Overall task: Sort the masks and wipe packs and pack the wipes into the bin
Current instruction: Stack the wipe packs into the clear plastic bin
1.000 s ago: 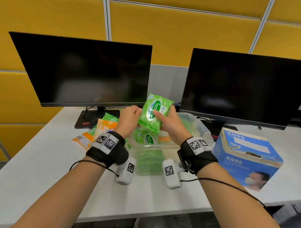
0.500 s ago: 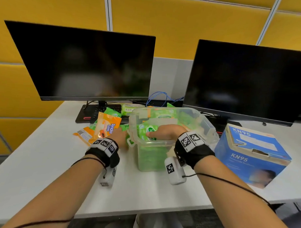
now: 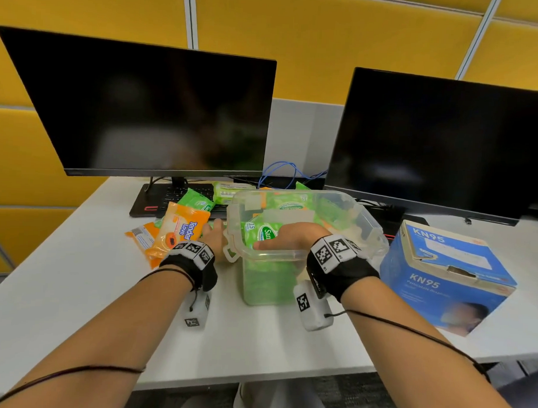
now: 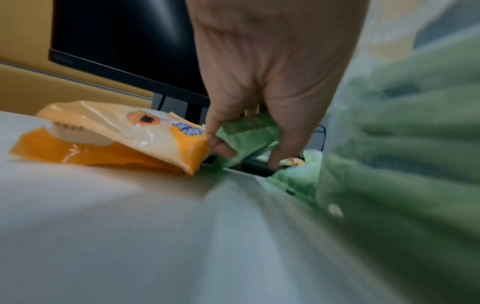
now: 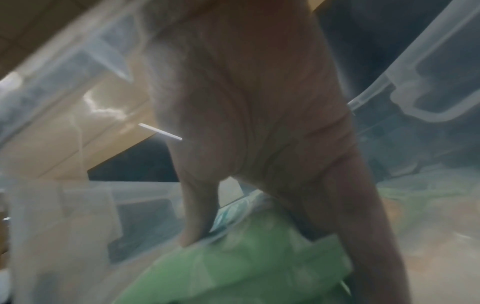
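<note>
Yellow panels behind; your left hand [image 4: 259,102] is pinching a green wipe pack [image 4: 246,139] beside the orange pack [image 4: 116,142], your right hand [image 3: 291,238] is pressing flat inside the bin [image 3: 367,225]; dragging risks knocking the orange one away.

The right hand [image 5: 259,123] fills the centre, its fingers [image 5: 197,222] reaching down toward six o'clock onto a green wipe pack [image 5: 233,267] — blurred. Clear bin [image 5: 428,92] walls surround it, from nine to three o'clock.

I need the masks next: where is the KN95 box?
In the head view the KN95 box sits on the desk's right side, right of the clear bin, in front of the right monitor.
</note>
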{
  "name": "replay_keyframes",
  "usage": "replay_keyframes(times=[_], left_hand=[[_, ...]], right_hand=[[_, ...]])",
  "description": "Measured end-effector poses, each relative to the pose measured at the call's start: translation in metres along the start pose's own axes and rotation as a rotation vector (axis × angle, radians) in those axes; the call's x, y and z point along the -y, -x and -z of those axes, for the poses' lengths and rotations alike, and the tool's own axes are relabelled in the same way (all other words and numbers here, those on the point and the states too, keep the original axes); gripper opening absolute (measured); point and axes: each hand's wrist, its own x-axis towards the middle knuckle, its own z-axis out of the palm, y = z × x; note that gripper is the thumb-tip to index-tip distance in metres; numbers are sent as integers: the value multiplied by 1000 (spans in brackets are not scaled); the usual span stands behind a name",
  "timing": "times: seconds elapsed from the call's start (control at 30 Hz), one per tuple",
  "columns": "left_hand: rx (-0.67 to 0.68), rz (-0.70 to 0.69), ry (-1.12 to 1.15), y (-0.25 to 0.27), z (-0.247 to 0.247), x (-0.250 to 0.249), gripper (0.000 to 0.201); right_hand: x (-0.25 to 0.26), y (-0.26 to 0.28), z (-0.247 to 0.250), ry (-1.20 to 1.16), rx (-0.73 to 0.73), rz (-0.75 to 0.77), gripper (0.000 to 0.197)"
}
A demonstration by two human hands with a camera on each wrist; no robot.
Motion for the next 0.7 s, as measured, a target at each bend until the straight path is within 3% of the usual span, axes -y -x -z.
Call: replay_keyframes(times=[0.1, 0.27, 0.4, 0.5, 0.6, 0.7], left_hand=[[-150, -97, 149, -15, 5, 11, 50], [-563, -169, 636, -5, 43, 16, 38], [-816, -202, 1005, 14, 72, 6, 45], [-915, -259, 1146, 29, 92, -8, 40], [-866, -356, 1043, 32, 97, -15, 31], [-597, -467, 836, 27, 92, -21, 28]], right_hand=[[-1, -1, -2, 10, -5, 0, 77], [-1, -5, -1, -181, -45, -28, 75], [-6, -14, -1, -489, -210, -21, 74], [-10, -25, -2, -737, -400, 43, 77], [-12, -24, 0, -1073, -628, 196, 73], [-15, -11, 1, -1111, -752, 326, 70]])
